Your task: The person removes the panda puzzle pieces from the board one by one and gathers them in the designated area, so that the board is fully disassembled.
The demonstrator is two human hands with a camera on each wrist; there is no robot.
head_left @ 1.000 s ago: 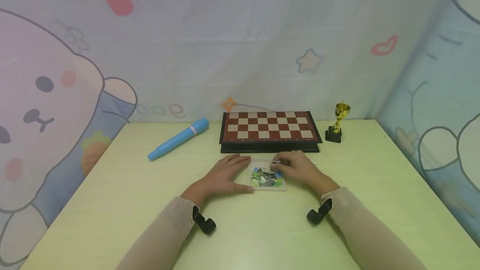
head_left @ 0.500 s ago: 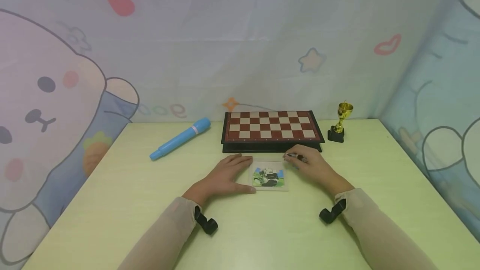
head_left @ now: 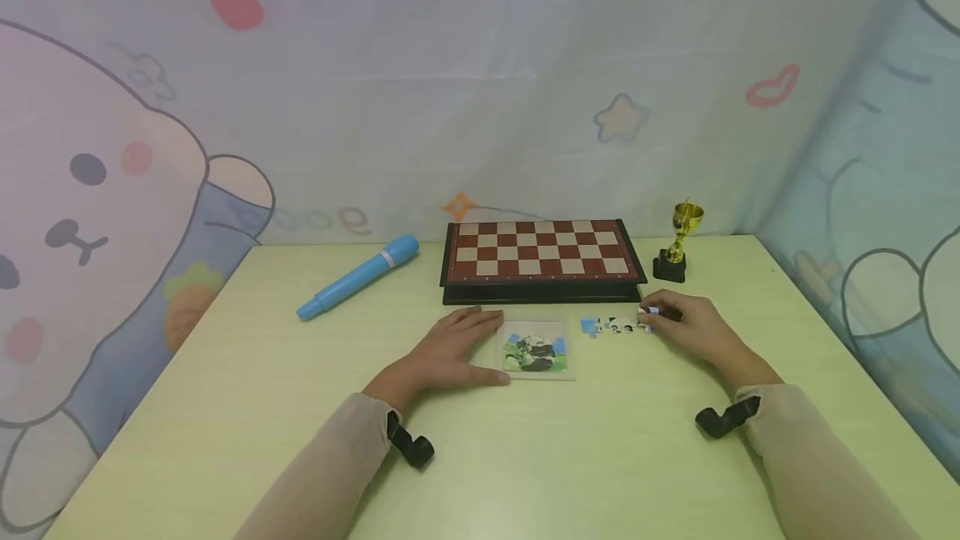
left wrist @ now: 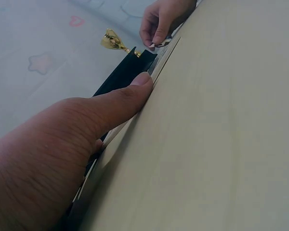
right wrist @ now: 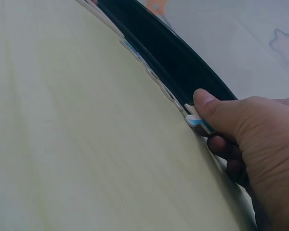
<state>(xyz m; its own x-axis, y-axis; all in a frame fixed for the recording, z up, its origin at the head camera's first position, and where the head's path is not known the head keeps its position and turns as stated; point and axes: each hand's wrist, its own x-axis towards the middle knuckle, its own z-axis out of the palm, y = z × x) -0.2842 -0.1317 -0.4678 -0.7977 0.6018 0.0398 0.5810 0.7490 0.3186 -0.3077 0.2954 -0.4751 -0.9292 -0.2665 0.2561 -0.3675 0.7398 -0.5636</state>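
A small square jigsaw puzzle (head_left: pixel 536 354) in a pale frame lies flat on the table, with a green, black and white picture. My left hand (head_left: pixel 453 352) rests at its left side, fingers extended and thumb at the lower left corner. To the right of the puzzle, my right hand (head_left: pixel 693 330) pinches a puzzle piece (right wrist: pixel 195 120) between thumb and fingers, just above the table. Beside that hand lie loose pieces: a mostly blue puzzle piece (head_left: pixel 590 327) and black and white puzzle pieces (head_left: pixel 621 325).
Behind the puzzle stands a chessboard case (head_left: pixel 542 255). A gold trophy cup (head_left: pixel 678 240) on a black base is at the back right. A blue tube-shaped object (head_left: pixel 358 277) lies at the back left of the table (head_left: pixel 525 465).
My right hand has moved right, away from over the puzzle, carrying the puzzle piece. Loose pieces beside the puzzle now show. My left hand has stayed in place.
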